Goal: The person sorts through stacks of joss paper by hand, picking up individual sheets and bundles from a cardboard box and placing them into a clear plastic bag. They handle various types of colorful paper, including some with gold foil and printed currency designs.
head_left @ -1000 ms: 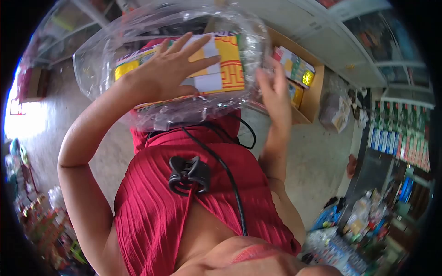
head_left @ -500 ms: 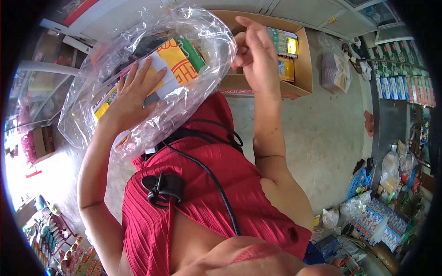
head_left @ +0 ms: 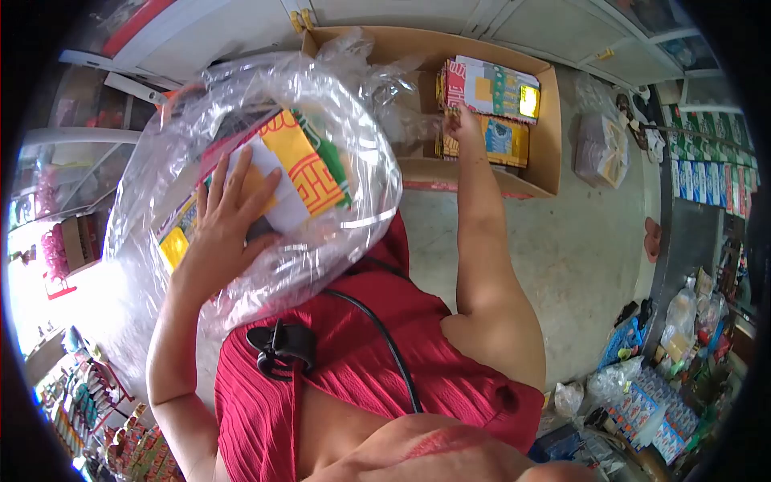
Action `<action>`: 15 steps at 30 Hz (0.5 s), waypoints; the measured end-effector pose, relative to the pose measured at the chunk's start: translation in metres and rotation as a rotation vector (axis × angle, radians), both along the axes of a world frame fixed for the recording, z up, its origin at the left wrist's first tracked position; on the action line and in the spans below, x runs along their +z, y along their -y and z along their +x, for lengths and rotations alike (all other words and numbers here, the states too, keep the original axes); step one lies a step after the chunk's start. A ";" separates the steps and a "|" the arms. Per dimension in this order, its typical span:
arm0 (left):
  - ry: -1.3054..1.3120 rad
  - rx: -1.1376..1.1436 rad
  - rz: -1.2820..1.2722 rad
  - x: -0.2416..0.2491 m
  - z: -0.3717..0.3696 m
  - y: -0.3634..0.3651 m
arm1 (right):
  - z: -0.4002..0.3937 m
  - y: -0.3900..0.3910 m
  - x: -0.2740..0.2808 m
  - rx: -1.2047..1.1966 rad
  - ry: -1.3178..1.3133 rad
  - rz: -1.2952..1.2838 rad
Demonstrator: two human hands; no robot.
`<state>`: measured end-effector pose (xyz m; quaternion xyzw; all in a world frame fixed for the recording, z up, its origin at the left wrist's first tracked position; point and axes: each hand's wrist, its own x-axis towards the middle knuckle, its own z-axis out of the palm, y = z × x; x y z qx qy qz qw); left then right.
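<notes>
My left hand (head_left: pixel 237 197) lies with its fingers spread on white, yellow and red printed packs (head_left: pixel 301 165) inside a large clear plastic bag (head_left: pixel 377 181). Green packaging (head_left: pixel 328 149) shows beside them in the bag. My right hand (head_left: pixel 463 127) reaches into a cardboard box (head_left: pixel 549 136), at the left edge of a stack of printed packs (head_left: pixel 491 87). Below that stack sit yellow and blue packs (head_left: pixel 506 143). The fingers of my right hand are small and partly hidden, and whether they grip a pack is unclear.
A wrapped bundle (head_left: pixel 601 149) stands on the floor right of the box. Shelves of boxed goods (head_left: pixel 711 165) line the far right. Plastic-wrapped goods (head_left: pixel 654 410) lie at the lower right. Pale cabinets (head_left: pixel 554 32) run behind the box. Slippers (head_left: pixel 652 239) lie on the floor.
My right hand has moved from beside the bag's rim down to the packs in the box. The bag's rim has shifted off the box, showing more of its inside. My left hand stays on the packs.
</notes>
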<state>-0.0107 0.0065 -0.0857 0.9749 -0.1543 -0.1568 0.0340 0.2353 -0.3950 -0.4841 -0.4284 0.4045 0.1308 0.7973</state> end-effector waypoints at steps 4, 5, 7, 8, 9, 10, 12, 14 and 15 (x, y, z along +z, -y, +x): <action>-0.047 0.046 -0.023 0.003 0.005 0.004 | 0.021 0.004 -0.018 -0.093 -0.279 -0.136; -0.065 0.051 -0.043 0.003 0.007 0.004 | 0.024 0.001 -0.019 -0.078 -0.287 -0.138; -0.080 0.079 -0.056 0.004 0.009 0.007 | 0.031 0.002 -0.029 -0.193 -0.230 -0.148; -0.080 0.080 -0.041 0.003 0.010 0.007 | 0.037 0.002 -0.037 -0.208 -0.207 -0.159; -0.078 0.078 -0.026 0.002 0.012 0.007 | 0.043 0.004 -0.044 -0.199 -0.213 -0.163; -0.085 0.085 -0.027 0.000 0.012 0.006 | 0.047 0.006 -0.049 -0.198 -0.229 -0.121; -0.052 0.061 -0.015 -0.003 0.012 0.004 | 0.049 0.009 -0.060 -0.197 -0.253 -0.079; -0.061 0.056 -0.015 -0.001 0.014 0.004 | 0.043 0.010 -0.044 -0.228 -0.184 -0.007; -0.058 0.050 -0.016 -0.001 0.015 0.004 | 0.037 0.012 -0.037 -0.232 -0.183 -0.010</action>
